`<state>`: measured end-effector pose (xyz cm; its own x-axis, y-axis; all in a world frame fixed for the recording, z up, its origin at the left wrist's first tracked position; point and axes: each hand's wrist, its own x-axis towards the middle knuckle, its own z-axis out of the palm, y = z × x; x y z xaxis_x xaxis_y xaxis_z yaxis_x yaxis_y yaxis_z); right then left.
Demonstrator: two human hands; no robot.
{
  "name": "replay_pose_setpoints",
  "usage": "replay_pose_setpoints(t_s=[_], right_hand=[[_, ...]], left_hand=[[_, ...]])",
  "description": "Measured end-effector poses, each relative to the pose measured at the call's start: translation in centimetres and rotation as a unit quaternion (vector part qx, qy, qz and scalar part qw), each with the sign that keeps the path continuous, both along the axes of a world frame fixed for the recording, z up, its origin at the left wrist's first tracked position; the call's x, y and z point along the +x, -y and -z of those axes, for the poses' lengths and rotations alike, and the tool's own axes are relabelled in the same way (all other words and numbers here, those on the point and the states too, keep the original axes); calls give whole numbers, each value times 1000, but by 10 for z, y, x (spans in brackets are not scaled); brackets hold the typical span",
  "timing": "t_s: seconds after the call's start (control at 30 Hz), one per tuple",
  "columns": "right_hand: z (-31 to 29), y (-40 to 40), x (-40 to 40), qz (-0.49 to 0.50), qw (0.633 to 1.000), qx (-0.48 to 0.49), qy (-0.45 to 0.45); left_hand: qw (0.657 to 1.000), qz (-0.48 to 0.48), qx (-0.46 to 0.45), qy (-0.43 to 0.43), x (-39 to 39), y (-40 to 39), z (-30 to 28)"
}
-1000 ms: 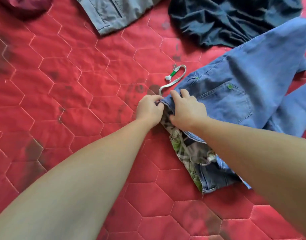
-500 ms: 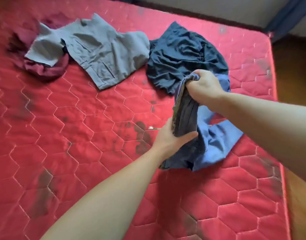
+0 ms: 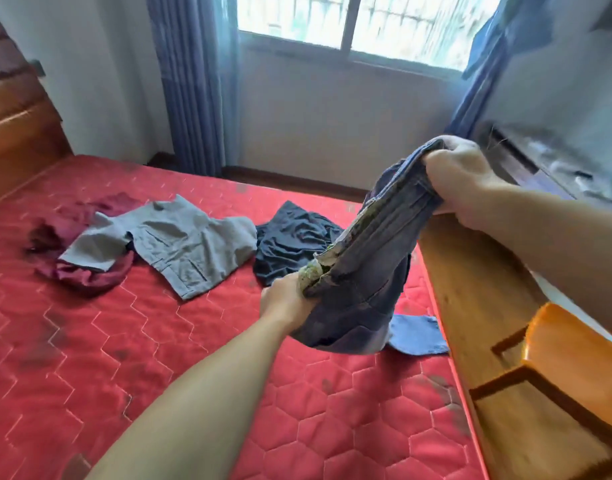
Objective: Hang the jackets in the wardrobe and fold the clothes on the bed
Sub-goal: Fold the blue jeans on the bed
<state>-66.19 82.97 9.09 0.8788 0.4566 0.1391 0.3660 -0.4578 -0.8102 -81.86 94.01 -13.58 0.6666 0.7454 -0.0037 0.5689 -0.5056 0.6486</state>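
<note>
1. Both hands have lifted the jeans (image 3: 363,271) higher since half a second ago, so that now only one lighter blue end (image 3: 418,336) lies on the bed (image 3: 124,358), and the view has risen to show the window (image 3: 349,22) and the wall.
2. Fingers of the right hand (image 3: 460,181) are curled tightly round the upper end of the waistband, with the knuckles toward the camera; this hand is the higher one, above the wooden bed frame (image 3: 470,306).
3. Fingers of the left hand (image 3: 287,299) are closed on the lower end of the same waistband, where a green and white checked lining (image 3: 311,271) shows just beside the hand.
4. Between the two hands the waistband is stretched in a slanting line, and the rest of the jeans hangs down from it in a bunch.
5. Behind the jeans a dark navy garment (image 3: 290,240) lies crumpled on the red quilted mattress.
6. To the left of it a grey garment (image 3: 169,244) is spread flat, and it partly covers a maroon garment (image 3: 82,271).
7. At the right edge, beside the bed frame, part of a wooden chair (image 3: 557,358) is visible.
8. Blue curtains (image 3: 193,81) hang at both sides of the window.
9. At the far left stands a wooden headboard (image 3: 17,126).
</note>
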Motion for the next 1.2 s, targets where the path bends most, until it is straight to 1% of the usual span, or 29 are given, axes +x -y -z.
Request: replay_pose_setpoints(t_s=[0.1, 0.17, 0.23, 0.43, 0.57, 0.7, 0.77, 0.83, 0.93, 1.0, 1.1, 1.17, 1.2], right_hand=[[-42, 45, -5, -8, 1000, -4, 11], [-60, 78, -12, 2, 1000, -10, 6], [-72, 112, -23, 20, 999, -26, -5], [-78, 214, -76, 38, 991, -114, -58], [-91, 258, -107, 33, 993, -98, -65], [-114, 282, -132, 43, 997, -60, -26], [-123, 288, -144, 49, 996, -77, 6], [-129, 292, -156, 51, 991, -122, 31], [-130, 288, -175, 30, 974, -216, 53], [-125, 277, -190, 8, 964, -264, 29], [-109, 250, -209, -16, 963, -265, -49], [-92, 228, -216, 2, 970, -230, -72], [-83, 217, -218, 25, 980, -188, -62]], left_hand=[[998, 63, -19, 14, -20, 3, -45], [995, 82, -27, 50, -39, 8, -83], [992, 96, -8, 79, -58, 15, -120], [985, 111, 108, 77, -114, 65, -241], [970, 131, 197, 55, -147, 96, -313], [949, 147, 276, 39, -173, 112, -359], [936, 157, 316, 11, -185, 115, -374], [923, 185, 332, -55, -200, 114, -382], [906, 214, 320, -173, -224, 105, -374], [897, 227, 290, -246, -237, 92, -357], [885, 250, 237, -313, -259, 65, -325], [894, 255, 216, -299, -274, 43, -306], [906, 249, 213, -269, -280, 33, -298]])
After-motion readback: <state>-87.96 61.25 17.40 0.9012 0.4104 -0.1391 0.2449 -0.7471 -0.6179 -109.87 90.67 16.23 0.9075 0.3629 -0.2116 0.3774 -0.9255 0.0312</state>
